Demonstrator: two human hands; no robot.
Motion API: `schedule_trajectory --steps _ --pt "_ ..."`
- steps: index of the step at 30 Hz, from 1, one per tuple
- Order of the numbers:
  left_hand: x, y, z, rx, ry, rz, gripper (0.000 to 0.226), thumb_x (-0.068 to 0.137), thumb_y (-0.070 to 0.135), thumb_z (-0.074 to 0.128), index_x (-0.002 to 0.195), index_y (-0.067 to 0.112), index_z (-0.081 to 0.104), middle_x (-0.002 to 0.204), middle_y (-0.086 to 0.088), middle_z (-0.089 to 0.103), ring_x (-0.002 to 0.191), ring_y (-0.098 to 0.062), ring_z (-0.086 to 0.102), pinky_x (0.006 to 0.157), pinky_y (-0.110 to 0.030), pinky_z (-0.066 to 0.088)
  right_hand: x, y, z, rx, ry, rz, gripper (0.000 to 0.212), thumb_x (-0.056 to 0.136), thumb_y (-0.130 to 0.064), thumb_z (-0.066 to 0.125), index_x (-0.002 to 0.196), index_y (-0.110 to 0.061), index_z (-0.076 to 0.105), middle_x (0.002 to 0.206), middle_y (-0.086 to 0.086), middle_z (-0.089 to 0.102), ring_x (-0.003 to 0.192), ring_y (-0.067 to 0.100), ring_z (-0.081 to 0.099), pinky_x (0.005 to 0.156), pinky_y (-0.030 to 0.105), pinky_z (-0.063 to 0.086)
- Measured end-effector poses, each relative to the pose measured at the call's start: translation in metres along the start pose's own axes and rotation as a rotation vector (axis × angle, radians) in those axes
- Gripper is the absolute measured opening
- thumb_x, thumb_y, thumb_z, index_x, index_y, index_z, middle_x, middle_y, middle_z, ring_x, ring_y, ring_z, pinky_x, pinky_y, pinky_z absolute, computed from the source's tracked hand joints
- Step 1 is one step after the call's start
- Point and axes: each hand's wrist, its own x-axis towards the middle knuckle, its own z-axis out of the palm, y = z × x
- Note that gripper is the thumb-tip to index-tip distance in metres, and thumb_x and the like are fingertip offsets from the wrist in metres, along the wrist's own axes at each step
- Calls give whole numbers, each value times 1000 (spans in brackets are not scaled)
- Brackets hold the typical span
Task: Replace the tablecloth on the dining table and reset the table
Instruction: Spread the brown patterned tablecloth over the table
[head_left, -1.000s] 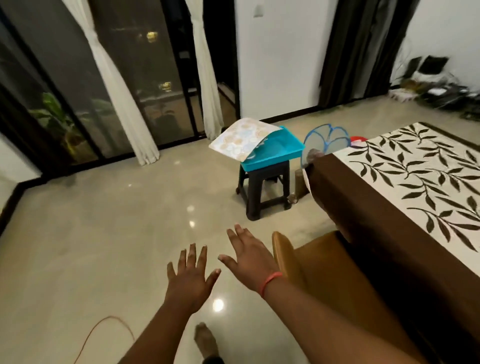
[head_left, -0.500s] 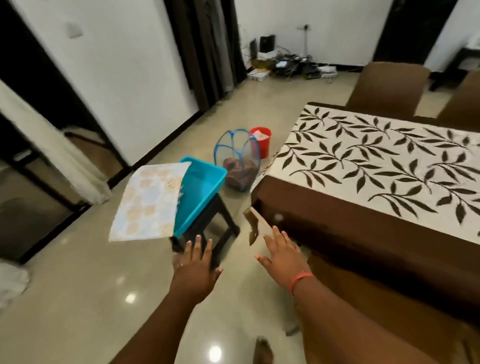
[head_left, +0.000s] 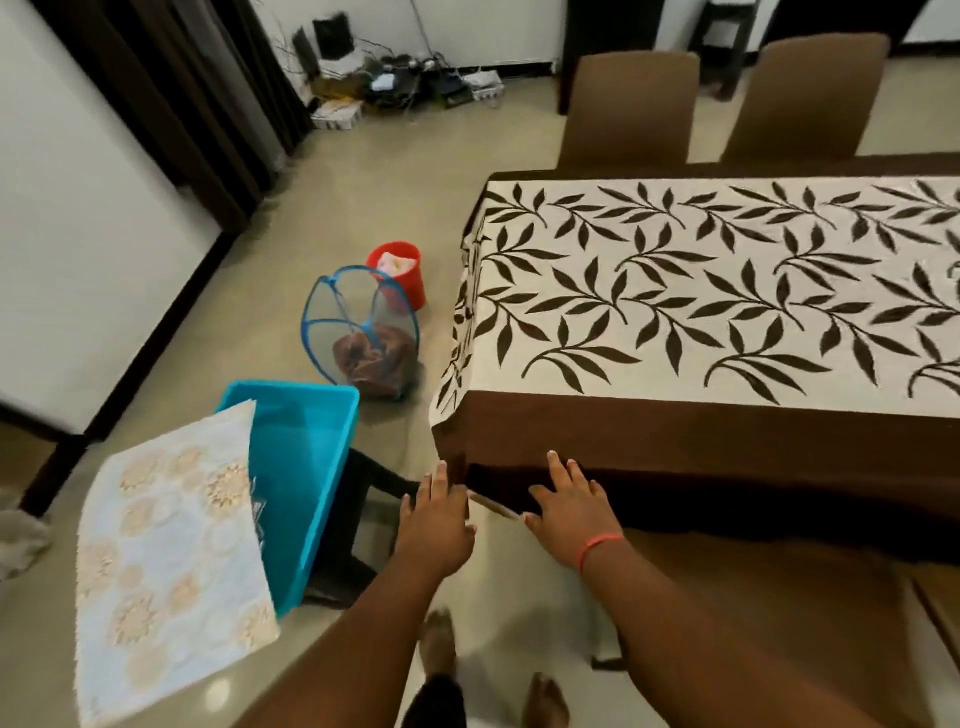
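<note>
A brown tablecloth with a cream panel of dark leaves (head_left: 701, 322) covers the dining table on the right. My left hand (head_left: 436, 525) and my right hand (head_left: 571, 514) reach out with straight fingers at the cloth's hanging near-left corner and hold nothing; my right fingertips lie against the brown drape. A blue plastic tub (head_left: 301, 478) stands on a dark stool (head_left: 363, 519) to my left. A pale floral placemat (head_left: 166, 561) leans out of the tub.
A blue mesh hamper (head_left: 358, 332) with brown cloth inside and a red bucket (head_left: 400, 278) stand on the floor by the table's left end. Two brown chairs (head_left: 628, 109) are at the far side, another chair (head_left: 769, 597) near me. My bare feet (head_left: 441, 644) are below.
My view has swung right from the glass doors to the table. Both hands have moved forward to the tablecloth's near corner, and the tub and stool now lie at my left.
</note>
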Motion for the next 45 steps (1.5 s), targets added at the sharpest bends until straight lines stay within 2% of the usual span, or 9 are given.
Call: schedule_trajectory --steps 3,6,12,16,24,28,32,41,45 --pt "36 -10 1 -164 -48 60 36 95 37 55 131 37 58 166 -10 1 152 -34 8 120 -50 23 16 -12 -2 42 -5 62 44 101 -47 40 140 -29 51 167 4 -6 153 32 -2 121 55 9" --pt "63 -12 4 -237 -105 159 29 89 36 59 114 36 71 163 -4 18 144 -29 27 117 -43 30 34 -21 -6 50 -29 106 39 101 -43 40 134 -28 56 167 3 -6 153 31 -5 121 58 5" --pt "91 -16 11 -327 -156 182 40 92 38 55 130 25 61 152 -1 38 130 -26 46 110 -39 41 60 -38 -13 42 -36 179 30 100 -36 47 121 -25 65 167 1 -2 153 29 -1 120 59 10" --pt "98 -19 8 -265 -167 269 30 98 28 44 117 17 64 132 -7 54 114 -28 52 97 -38 45 60 -39 -16 0 -37 189 25 99 -30 53 120 -25 66 167 1 3 153 28 4 120 57 13" --pt "85 -25 9 -34 -158 301 28 102 34 45 115 20 65 121 -3 56 105 -23 52 86 -35 46 48 -35 -12 -53 -1 122 47 99 -40 53 140 -18 51 159 -1 25 148 22 19 120 54 15" --pt "68 -19 11 1 -183 265 26 100 33 48 119 21 60 120 -4 55 104 -23 54 90 -34 48 37 -34 -11 -81 15 88 51 96 -42 56 140 -17 50 150 -1 36 141 22 29 119 55 17" --pt "59 -17 16 35 -161 279 25 96 40 52 109 23 65 116 -2 58 100 -21 51 77 -32 41 27 -31 -10 -111 -25 74 55 94 -46 58 139 -15 52 145 0 39 138 24 32 119 57 17" --pt "50 -15 21 184 -199 278 29 97 34 48 118 24 63 122 -3 54 110 -26 49 89 -41 43 14 -27 -6 -133 -47 54 66 91 -52 60 144 -15 47 149 2 37 141 28 28 120 58 14" --pt "49 -15 19 185 -217 197 36 95 35 51 127 21 57 126 -4 55 114 -27 52 96 -44 42 10 -19 -8 -90 -7 65 59 95 -51 54 143 -18 48 159 4 26 149 30 17 121 56 11"
